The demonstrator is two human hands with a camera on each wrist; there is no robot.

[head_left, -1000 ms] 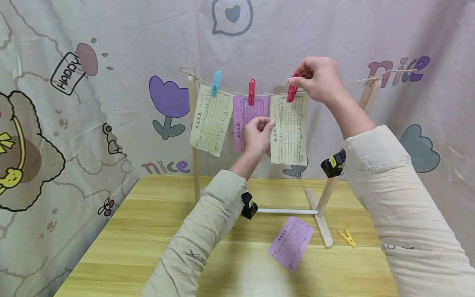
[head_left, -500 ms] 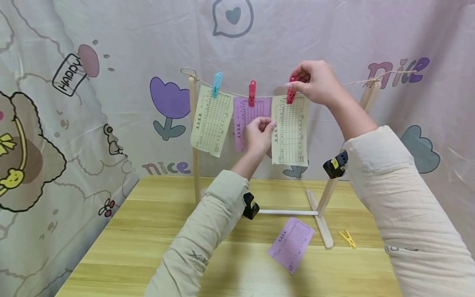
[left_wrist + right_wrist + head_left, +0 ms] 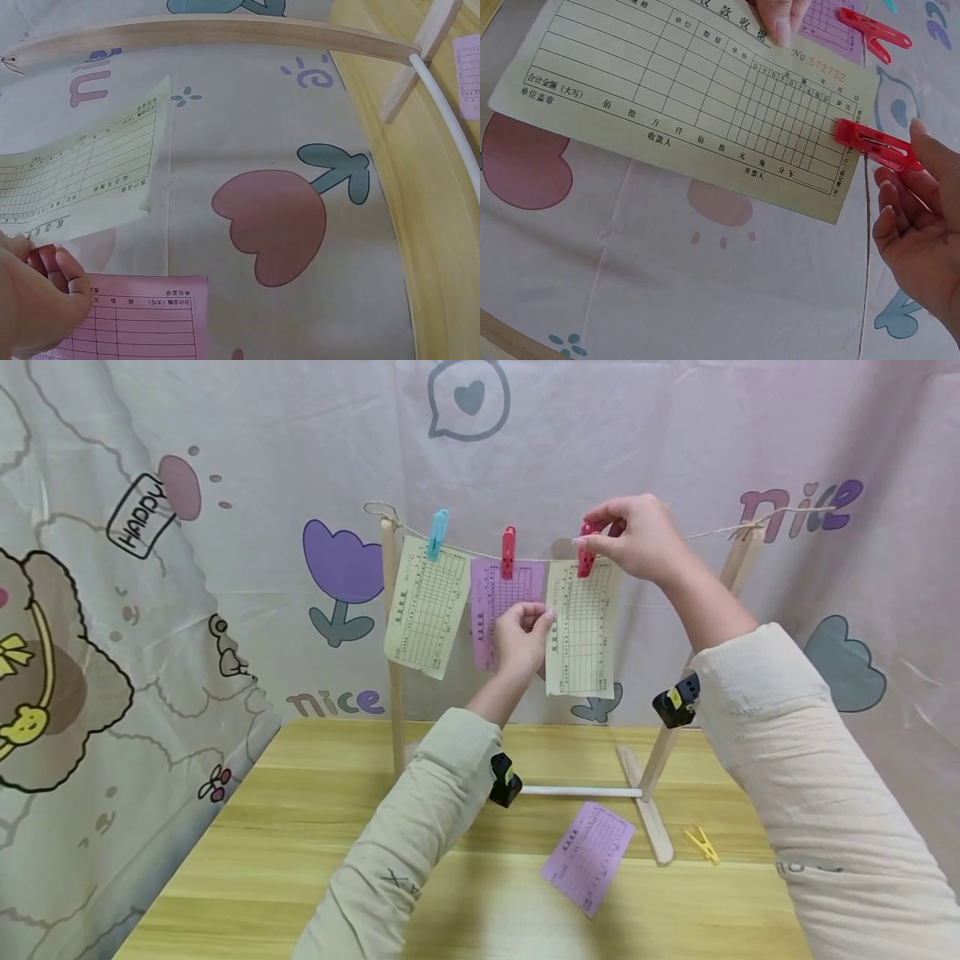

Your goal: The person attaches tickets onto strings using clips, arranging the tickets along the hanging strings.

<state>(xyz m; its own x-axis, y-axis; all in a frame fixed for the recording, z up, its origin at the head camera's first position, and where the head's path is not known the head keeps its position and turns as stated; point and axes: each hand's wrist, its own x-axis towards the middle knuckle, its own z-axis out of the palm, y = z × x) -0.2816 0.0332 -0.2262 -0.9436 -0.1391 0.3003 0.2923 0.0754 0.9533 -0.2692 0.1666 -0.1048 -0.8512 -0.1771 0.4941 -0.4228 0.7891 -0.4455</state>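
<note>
My right hand [image 3: 637, 539] pinches a red clothespin [image 3: 587, 556] between thumb and fingers. The clothespin's jaws sit over the top edge of a pale yellow receipt slip [image 3: 581, 643] hanging at the string [image 3: 868, 247]. With thumb and fingertips, my left hand [image 3: 521, 639] pinches that slip's left edge. Behind this hand a pink receipt slip [image 3: 486, 610] hangs under another red clothespin [image 3: 508, 552], partly hidden. Further left a second yellow slip [image 3: 427, 610] hangs tilted from a blue clothespin [image 3: 438, 535]. In the right wrist view the gripped clothespin overlaps the printed end of the slip.
The string runs between two wooden posts [image 3: 738, 564], joined low down by a white rod [image 3: 581, 791]. On the wooden table [image 3: 300, 860] lie a loose pink slip [image 3: 588, 858] and a yellow clothespin [image 3: 701, 843]. A printed cloth [image 3: 630, 435] hangs behind.
My right hand has come slightly down and left with the red clothespin, and the string dips a little lower there. My left hand keeps its pinch on the yellow slip.
</note>
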